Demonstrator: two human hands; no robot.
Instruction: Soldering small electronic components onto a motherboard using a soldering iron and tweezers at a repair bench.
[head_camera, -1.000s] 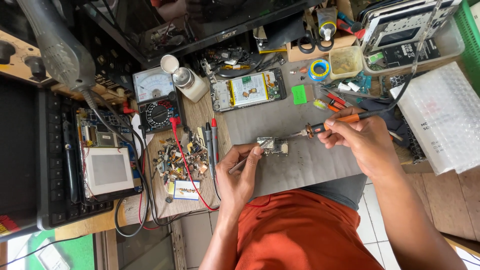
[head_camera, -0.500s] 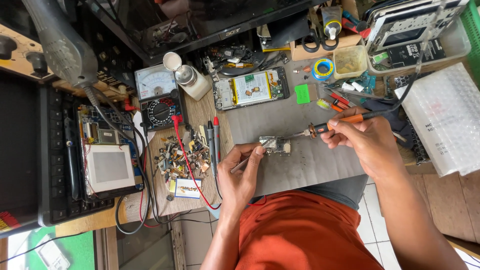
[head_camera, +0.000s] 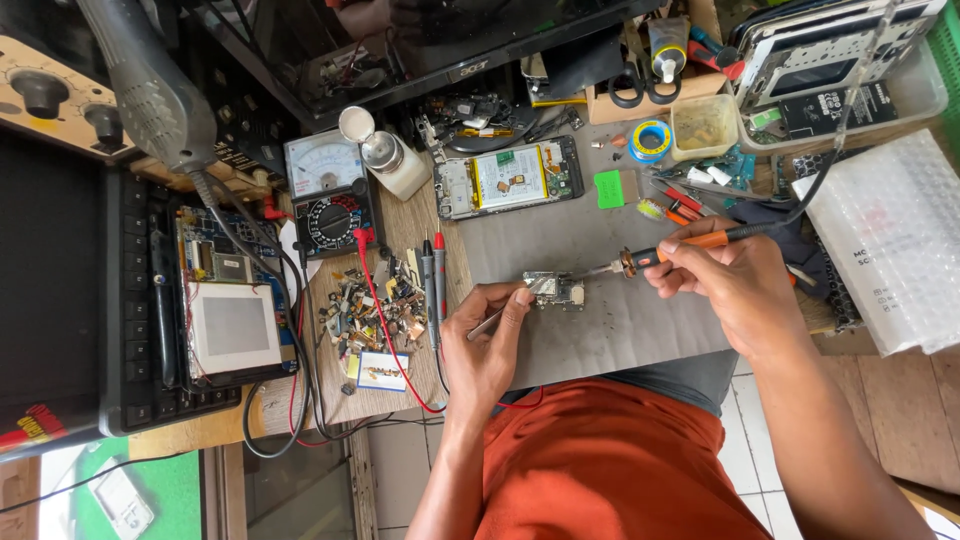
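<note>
A small circuit board (head_camera: 556, 289) lies on a grey mat (head_camera: 600, 330) on the workbench. My left hand (head_camera: 487, 345) grips thin metal tweezers (head_camera: 492, 319), their tips pressing on the board's left edge. My right hand (head_camera: 722, 283) is closed around an orange and black soldering iron (head_camera: 672, 250), held like a pen. Its metal tip reaches left and touches the board's right side.
An opened phone (head_camera: 508, 177) lies behind the board. To the left are an analog multimeter (head_camera: 330, 195) with red and black probes (head_camera: 434, 275), a pile of small parts (head_camera: 370, 305), a white bottle (head_camera: 388, 160) and a dismantled device (head_camera: 225, 300). Tools, tape roll (head_camera: 651, 139) and boxes crowd the right.
The view has shifted slightly. Both hands stay at the small board, with the soldering iron tip still against it.
</note>
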